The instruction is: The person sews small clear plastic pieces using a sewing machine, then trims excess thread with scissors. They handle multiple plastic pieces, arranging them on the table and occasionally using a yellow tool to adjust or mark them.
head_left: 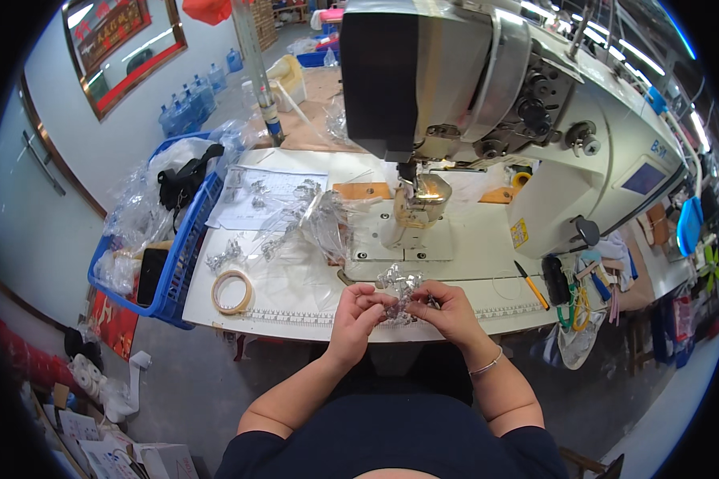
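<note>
My left hand [358, 310] and my right hand [449, 309] meet at the front edge of the white sewing table [295, 307]. Together they pinch a small shiny silver ornament piece [401, 294], with clear plastic around it. Straight ahead stands the big white industrial sewing machine [487, 104], its needle post [414, 203] lit just beyond my hands. More silver ornament pieces [225, 257] and crumpled clear plastic bags [319, 219] lie to the left of the post.
A roll of tape [232, 291] lies at the table's front left. A blue plastic crate [180, 255] with bags stands left of the table. A yellow-handled tool [530, 285] and scissors hang at the right. Water bottles [188, 100] stand by the far wall.
</note>
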Demonstrator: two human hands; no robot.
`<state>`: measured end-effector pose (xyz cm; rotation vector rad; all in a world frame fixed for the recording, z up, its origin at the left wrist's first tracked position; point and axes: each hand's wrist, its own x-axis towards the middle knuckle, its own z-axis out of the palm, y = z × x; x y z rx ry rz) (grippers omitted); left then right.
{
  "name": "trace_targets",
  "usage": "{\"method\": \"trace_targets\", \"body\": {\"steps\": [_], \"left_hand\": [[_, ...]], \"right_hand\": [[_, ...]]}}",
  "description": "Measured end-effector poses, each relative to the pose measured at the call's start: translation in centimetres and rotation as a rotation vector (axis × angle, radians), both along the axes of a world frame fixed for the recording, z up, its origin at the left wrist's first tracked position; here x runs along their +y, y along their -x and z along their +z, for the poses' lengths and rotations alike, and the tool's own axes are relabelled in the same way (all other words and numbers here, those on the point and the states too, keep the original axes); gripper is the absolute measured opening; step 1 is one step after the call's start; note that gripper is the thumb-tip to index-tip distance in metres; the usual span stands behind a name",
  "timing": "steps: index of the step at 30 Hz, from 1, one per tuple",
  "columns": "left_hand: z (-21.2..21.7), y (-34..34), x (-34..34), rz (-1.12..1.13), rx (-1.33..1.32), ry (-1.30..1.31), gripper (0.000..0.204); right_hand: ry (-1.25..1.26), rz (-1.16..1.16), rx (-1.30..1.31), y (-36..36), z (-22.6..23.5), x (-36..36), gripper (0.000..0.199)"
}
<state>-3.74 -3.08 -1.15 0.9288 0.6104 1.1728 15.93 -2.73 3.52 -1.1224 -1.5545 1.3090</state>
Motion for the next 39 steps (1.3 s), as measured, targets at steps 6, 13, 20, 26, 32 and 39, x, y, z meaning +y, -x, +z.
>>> {"method": "trace_targets", "body": {"steps": [6,13,20,26,32,39], "left_hand": [[0.9,0.1,0.6,-0.022,0.047,0.014,0.012],[2.5,1.0,1.3,-0.053,0.131,-0.081,0.023],[3.7,1.0,1.6,-0.228,0.168,-0.057,0.027],[5.5,0.7,3.3,-0.474,0.337,-0.055,0.023],[6.6,2.5,4.4,-0.506,0.419,0.089,0.033],[7.6,3.8,4.8,-0.583,0.386,0.243,0.059]], "right_hand": [[-0.138,-0.084,-0.073,-0.1,-0.6,0.0,0.012],[-0.446,-0.545,-0.803,-10.8,-5.9,2.8,0.036],[-0.51,-0.56,-0.944,-9.9,-2.7,1.8,0.068],[-0.506,0.149,-0.418,-3.8,1.9,2.4,0.047],[-0.212,0.008,-0.227,-1.2,2.0,1.5,0.026],[-0.307,-0.04,-0.234,-0.8,0.1,1.0,0.025]]}}
